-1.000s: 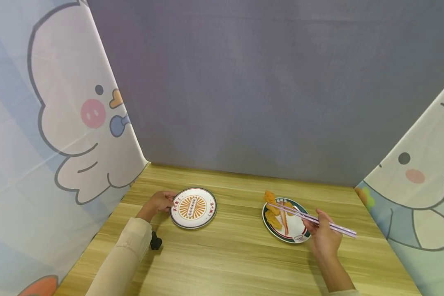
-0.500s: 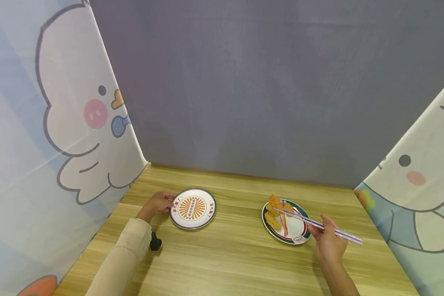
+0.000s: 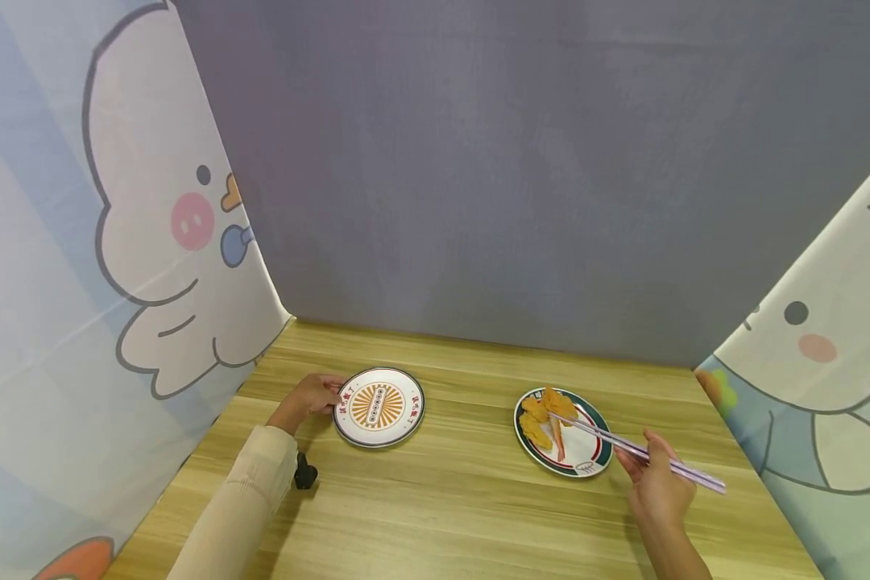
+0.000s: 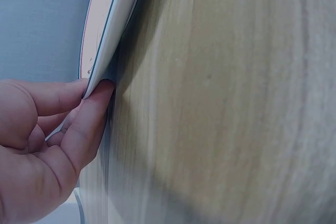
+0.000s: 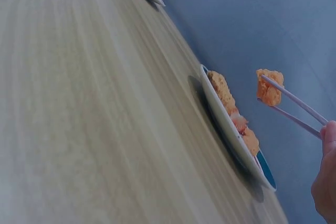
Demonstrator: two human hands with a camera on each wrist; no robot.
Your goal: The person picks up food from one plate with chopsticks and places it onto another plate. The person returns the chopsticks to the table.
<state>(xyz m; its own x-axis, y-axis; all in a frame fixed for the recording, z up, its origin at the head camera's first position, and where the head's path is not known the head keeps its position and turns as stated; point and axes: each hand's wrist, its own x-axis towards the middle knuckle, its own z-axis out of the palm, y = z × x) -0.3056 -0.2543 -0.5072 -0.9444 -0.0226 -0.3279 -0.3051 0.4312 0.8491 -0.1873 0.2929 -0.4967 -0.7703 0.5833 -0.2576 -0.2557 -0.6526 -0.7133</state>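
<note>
At the left, my left hand [image 3: 316, 395] pinches the rim of a white plate [image 3: 379, 407] printed with an orange sunburst and red characters. The left wrist view has the thumb above the rim and fingers beneath it. My right hand [image 3: 658, 487] holds a pair of pale purple chopsticks [image 3: 638, 451]. Their tips grip a golden fried piece, like a chicken nugget [image 5: 270, 87], clear above the green-rimmed plate [image 3: 576, 453]. On that plate lie more fried pieces [image 3: 534, 432] and a reddish-white strip [image 3: 557, 439], perhaps a crab stick.
Both plates are on a wood-grain table [image 3: 435, 515]. A small black object [image 3: 304, 472] shows beside the left sleeve. A grey panel [image 3: 478, 177] stands behind the table, with cartoon-printed cloths [image 3: 181, 322] at both sides.
My right hand has moved right and slightly toward me. The gripped fried piece has shifted from the plate's far left edge to above its upper middle. My left hand stays on its plate.
</note>
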